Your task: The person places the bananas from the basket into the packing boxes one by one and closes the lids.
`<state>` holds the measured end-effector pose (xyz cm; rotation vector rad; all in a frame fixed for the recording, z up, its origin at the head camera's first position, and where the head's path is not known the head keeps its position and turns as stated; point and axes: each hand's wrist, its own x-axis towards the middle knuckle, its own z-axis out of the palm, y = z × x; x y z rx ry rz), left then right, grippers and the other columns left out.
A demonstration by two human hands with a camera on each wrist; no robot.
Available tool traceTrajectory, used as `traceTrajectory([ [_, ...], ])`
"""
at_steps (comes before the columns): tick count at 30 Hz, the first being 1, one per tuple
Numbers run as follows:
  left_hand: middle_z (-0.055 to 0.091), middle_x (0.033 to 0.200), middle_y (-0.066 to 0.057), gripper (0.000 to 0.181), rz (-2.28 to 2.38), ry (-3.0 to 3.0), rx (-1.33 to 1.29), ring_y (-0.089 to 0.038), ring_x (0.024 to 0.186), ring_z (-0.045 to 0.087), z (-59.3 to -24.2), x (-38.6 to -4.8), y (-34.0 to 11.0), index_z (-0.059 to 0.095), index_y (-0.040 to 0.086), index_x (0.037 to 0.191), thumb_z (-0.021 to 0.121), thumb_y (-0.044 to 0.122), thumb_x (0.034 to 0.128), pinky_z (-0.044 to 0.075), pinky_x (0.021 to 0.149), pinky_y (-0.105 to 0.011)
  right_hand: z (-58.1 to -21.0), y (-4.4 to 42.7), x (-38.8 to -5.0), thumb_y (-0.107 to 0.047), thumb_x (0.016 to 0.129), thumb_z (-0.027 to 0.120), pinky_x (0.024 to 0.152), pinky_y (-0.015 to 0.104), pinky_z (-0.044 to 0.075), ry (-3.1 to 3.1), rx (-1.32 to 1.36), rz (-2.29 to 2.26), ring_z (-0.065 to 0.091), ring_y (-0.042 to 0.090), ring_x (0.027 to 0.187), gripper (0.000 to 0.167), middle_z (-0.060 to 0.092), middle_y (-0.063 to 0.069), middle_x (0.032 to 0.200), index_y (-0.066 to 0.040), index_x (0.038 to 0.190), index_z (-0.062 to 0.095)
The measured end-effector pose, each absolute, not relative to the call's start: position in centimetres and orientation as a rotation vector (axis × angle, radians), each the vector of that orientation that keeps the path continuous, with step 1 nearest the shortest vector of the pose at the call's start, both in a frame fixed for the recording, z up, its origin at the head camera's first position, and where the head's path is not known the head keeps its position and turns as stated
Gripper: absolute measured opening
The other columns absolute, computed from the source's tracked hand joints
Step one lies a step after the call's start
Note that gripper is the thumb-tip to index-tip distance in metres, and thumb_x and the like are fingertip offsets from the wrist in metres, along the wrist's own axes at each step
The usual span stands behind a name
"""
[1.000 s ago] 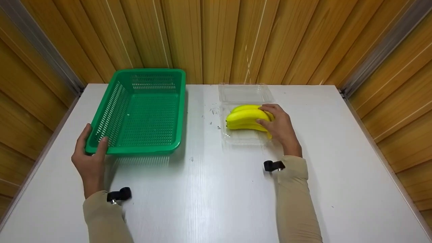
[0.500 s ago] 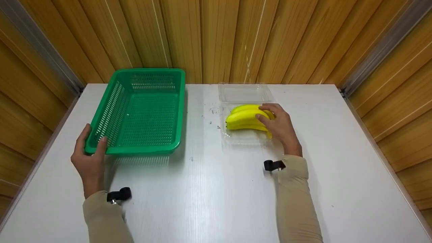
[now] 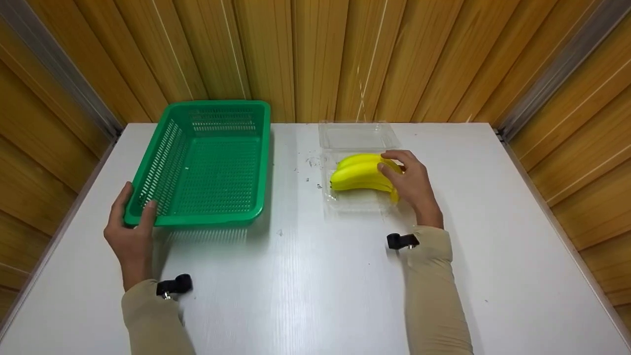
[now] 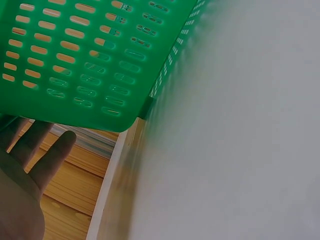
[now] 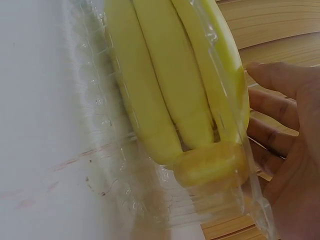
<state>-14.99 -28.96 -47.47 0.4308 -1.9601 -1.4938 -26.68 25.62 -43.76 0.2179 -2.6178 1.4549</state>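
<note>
In the head view a bunch of yellow bananas (image 3: 362, 175) lies in the base of a clear hinged plastic box (image 3: 355, 199). My right hand (image 3: 414, 185) arches over the stem end, its thumb resting on top of the fruit. The right wrist view shows the thumb (image 5: 275, 77) at the bunch's upper edge, while the other fingertips are hidden behind the bananas (image 5: 172, 85). At the left, a green plastic basket (image 3: 263, 162) is gripped at its near-left corner by my left hand (image 3: 130, 239), thumb over the rim and fingers outside.
The box's transparent lid (image 3: 357, 135) lies folded back toward the wood-panelled wall (image 3: 320, 59). All stands on a white table (image 3: 315, 286). Side walls (image 3: 577, 128) border the table. Small dark marks (image 3: 313, 162) show on the table between basket and box.
My right hand has shifted slightly up and right, and its thumb has slid higher on the bananas. The bunch has turned a little. My left hand and the basket have stayed put.
</note>
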Motion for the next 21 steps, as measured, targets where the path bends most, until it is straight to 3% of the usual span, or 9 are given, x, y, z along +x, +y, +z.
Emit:
traceTrajectory([
  [12, 0.051, 0.161, 0.003, 0.057, -1.499, -1.959, 0.42, -0.015, 0.148, 0.046, -46.9, -14.6, -28.5, 0.053, 0.018, 0.158, 0.069, 0.02, 0.1036, 0.041, 0.116, -0.028, -43.5, 26.5, -26.7, -0.025, 0.106, 0.07, 0.117, 0.051, 0.042, -2.5, 0.214, 1.481, 0.048, 0.024, 0.143, 0.038, 0.06, 0.008, 0.145, -0.006, 0.138, 0.069],
  [21, 0.052, 0.16, 0.003, 0.057, -1.513, -1.934, 0.399, -0.014, 0.147, 0.047, -47.8, -15.1, -29.1, 0.054, 0.018, 0.157, 0.071, 0.017, 0.1028, 0.041, 0.116, -0.027, -43.7, 28.1, -26.4, -0.03, 0.106, 0.069, 0.113, 0.045, 0.047, -2.463, 0.119, 1.527, 0.052, 0.027, 0.14, 0.043, 0.059, 0.008, 0.147, -0.008, 0.143, 0.067],
])
